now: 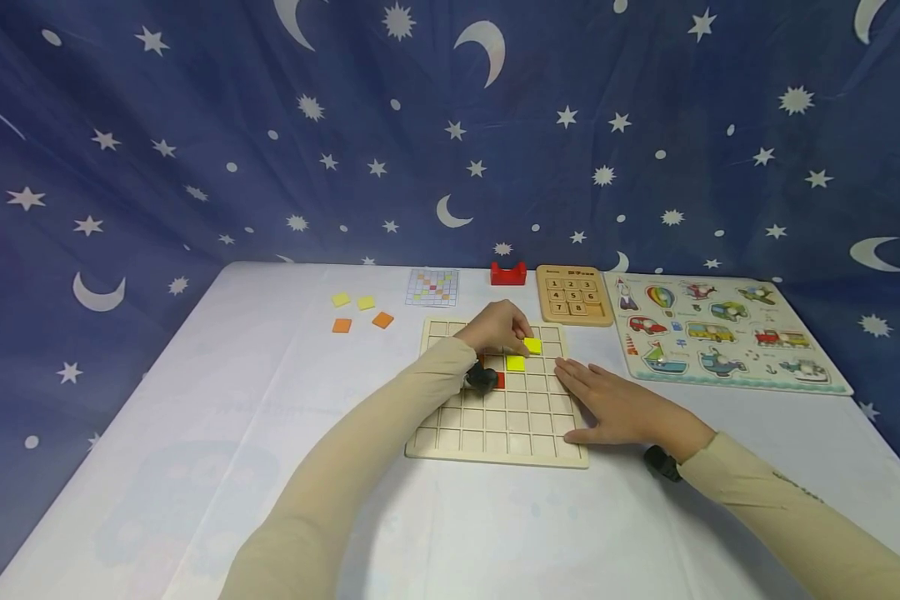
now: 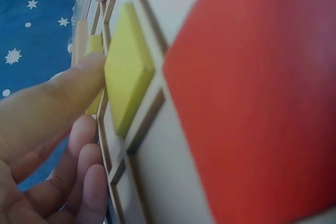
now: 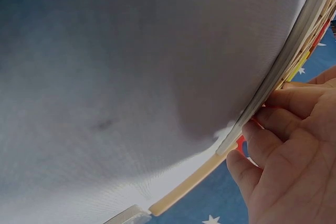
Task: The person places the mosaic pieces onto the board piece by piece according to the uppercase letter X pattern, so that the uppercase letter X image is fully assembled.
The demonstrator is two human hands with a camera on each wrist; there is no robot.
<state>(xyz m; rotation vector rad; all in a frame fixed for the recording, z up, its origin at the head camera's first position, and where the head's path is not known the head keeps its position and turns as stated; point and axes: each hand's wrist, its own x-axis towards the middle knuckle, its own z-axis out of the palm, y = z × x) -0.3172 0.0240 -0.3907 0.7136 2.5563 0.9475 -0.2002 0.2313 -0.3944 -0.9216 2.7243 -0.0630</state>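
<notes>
A pale wooden grid board [image 1: 495,446] lies on the table under both hands. My left hand [image 1: 495,327] reaches over its far part and pinches a yellow square tile [image 1: 532,346] at a cell near the far right corner. Diagonally nearer lies a second yellow tile [image 2: 128,72], flat in its cell. Beyond that, a red tile [image 2: 262,87] fills the right of the left wrist view; the wrist camera partly covers it in the head view. My right hand [image 1: 618,404] rests at the board's right edge, fingers extended and thumb spread toward the near corner.
Two yellow tiles [image 1: 365,302] and two orange tiles [image 1: 382,320] lie loose at the far left. Behind the board are a coloured pattern card [image 1: 420,296], a red holder [image 1: 507,275] and a wooden number puzzle [image 1: 574,315]. A vehicle picture puzzle [image 1: 727,373] occupies the far right.
</notes>
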